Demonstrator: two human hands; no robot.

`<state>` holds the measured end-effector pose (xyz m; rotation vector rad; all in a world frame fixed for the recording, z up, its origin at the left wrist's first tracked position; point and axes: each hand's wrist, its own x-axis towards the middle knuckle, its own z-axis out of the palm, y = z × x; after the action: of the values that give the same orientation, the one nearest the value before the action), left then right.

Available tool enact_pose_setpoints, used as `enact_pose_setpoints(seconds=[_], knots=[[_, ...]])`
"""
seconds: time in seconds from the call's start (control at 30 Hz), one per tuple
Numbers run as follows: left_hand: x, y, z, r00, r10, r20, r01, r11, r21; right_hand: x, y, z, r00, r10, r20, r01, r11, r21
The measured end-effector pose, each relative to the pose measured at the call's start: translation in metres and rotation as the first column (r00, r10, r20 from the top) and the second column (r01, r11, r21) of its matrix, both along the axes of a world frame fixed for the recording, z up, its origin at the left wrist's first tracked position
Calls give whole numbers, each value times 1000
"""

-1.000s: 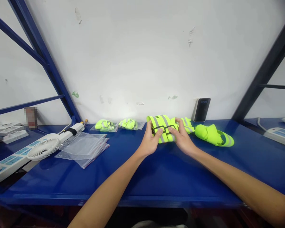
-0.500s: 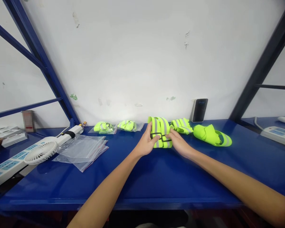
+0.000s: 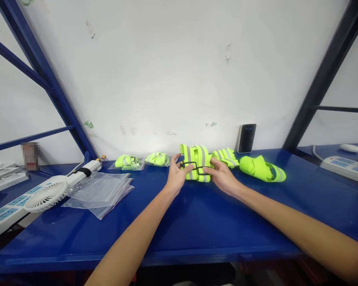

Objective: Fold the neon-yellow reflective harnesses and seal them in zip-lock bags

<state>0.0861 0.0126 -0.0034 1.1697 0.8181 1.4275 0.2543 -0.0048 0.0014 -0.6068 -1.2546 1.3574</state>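
Note:
My left hand and my right hand grip a fluorescent yellow-green reflective belt between them, just above the blue table. Grey stripes run along its looped band. Each thumb lies at the front on black rectangular buckles; most of the other fingers are hidden behind the belt. Right behind my right hand lies another striped folded band. Farther right rests a rolled yellow-green band.
Two yellow-green bundles in clear bags lie by the wall. Clear zip bags are stacked at left, beside a white fan and a power strip. A dark-screened device leans on the wall.
My hands have shifted slightly on the belt, the left one moving a little outward. The black buckles now show more plainly, and the belt's upper loops are spread differently.

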Motion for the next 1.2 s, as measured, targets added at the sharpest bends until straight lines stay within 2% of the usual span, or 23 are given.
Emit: enact_pose_setpoints(seconds=[0.07, 0.17, 0.3, 0.37, 0.43, 0.5, 0.53, 0.63, 0.73, 0.83, 0.97, 1.1, 1.2], knots=[[-1, 2, 1, 994, -95, 61, 98, 993, -65, 2, -1, -1, 999, 20, 30, -21, 1000, 19], [-7, 2, 6, 959, -283, 17, 283, 957, -59, 4, -3, -3, 995, -8, 104, 1, 998, 62], [-11, 1, 7, 943, -314, -115, 313, 949, -27, -1, -7, -5, 968, -109, 228, 90, 992, 93], [-7, 0, 4, 950, -238, -203, 242, 970, -5, -5, -9, -5, 964, -121, 238, 115, 993, 40], [2, -5, -1, 938, -45, -344, 67, 996, 53, -10, -10, -6, 960, -142, 243, 151, 988, -16], [14, -12, -6, 846, 198, -495, -128, 977, 172, -14, -9, -8, 923, -243, 300, 256, 967, -5], [20, -16, -8, 785, 290, -547, -184, 953, 241, -15, -9, -9, 884, -328, 333, 337, 941, 33], [34, -27, -11, 672, 435, -599, -192, 884, 427, -16, -6, -14, 740, -570, 356, 543, 819, 184], [41, -32, -13, 639, 496, -587, -173, 837, 519, -17, -5, -15, 670, -673, 314, 608, 740, 287], [41, -32, -14, 665, 511, -544, -188, 820, 541, -19, -5, -14, 621, -708, 337, 616, 706, 350], [39, -27, -12, 781, 430, -453, -166, 842, 514, -19, -4, -13, 564, -733, 380, 631, 679, 375], [37, -20, -10, 932, 204, -298, -92, 932, 352, -14, 1, -10, 505, -778, 374, 608, 628, 485], [36, -18, -7, 999, -25, -46, 32, 989, 146, -9, 4, -6, 465, -814, 349, 583, 578, 571]])
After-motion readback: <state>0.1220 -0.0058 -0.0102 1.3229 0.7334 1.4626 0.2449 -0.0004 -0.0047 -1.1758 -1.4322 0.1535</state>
